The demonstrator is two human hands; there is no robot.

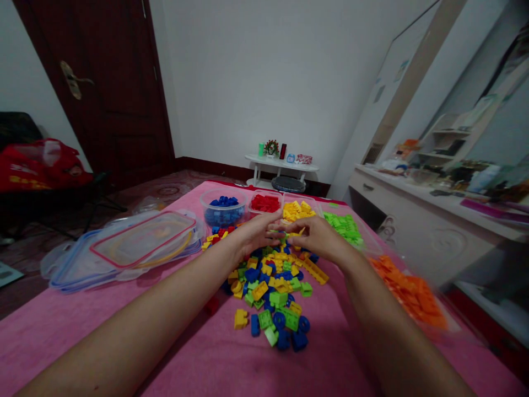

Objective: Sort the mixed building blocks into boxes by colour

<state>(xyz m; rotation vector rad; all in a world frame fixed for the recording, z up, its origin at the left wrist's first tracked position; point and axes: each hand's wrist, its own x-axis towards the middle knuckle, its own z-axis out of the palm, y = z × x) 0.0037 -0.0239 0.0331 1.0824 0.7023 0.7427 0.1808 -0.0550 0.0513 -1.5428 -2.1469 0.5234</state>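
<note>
Under spread left fingers [271, 235], curled right fingers [295, 226] with unclear grip, piled toy bricks [278, 275]

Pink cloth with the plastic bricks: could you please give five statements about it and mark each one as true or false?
1. The left hand and the right hand are at the far part of the loose pile. True.
2. The round tub holds the red bricks. False: it holds the blue bricks; the red ones are in the container beside it.
3. The lids lie to the right of the loose pile. False: they lie to its left.
4. The yellow bricks are between the red bricks and the light green bricks. True.
5. The orange bricks are beside the left forearm. False: they are beside the right forearm.
</note>
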